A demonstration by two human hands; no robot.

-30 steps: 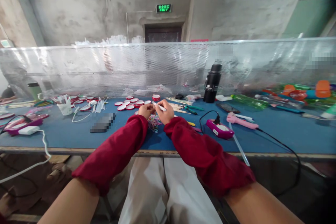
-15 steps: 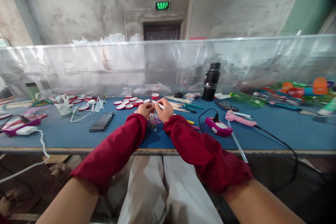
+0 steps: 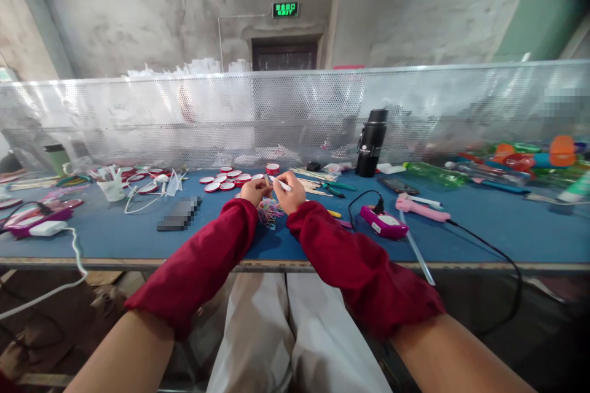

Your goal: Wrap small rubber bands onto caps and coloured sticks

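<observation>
Held like a writing tool, a white pen (image 3: 282, 185) rests in my right hand (image 3: 291, 198), its tip pointing up and left. My left hand (image 3: 251, 192) is closed in a pinch on a small, thin, tan stick-like piece (image 3: 266, 180); most of it is hidden by the fingers. The pen tip is close to this piece, but I cannot tell whether they touch. Below both hands lies a pile of thin multicoloured strands (image 3: 271, 214) on the blue table mat. Just beyond the fingers are several round red-and-white lids (image 3: 221, 178) and a short red stack (image 3: 272, 169).
Thin wooden sticks (image 3: 310, 183) and green-handled pliers (image 3: 335, 188) lie right of centre. A black bottle (image 3: 370, 144), a purple power box (image 3: 383, 223) and a pink glue gun (image 3: 424, 209) stand further right. Left are a dark blurred slab (image 3: 179, 214) and a white cup (image 3: 111, 188).
Both hands stay in nearly the same place. The tan piece at my left fingertips shows a little more upright, with the pen still in my right hand.
</observation>
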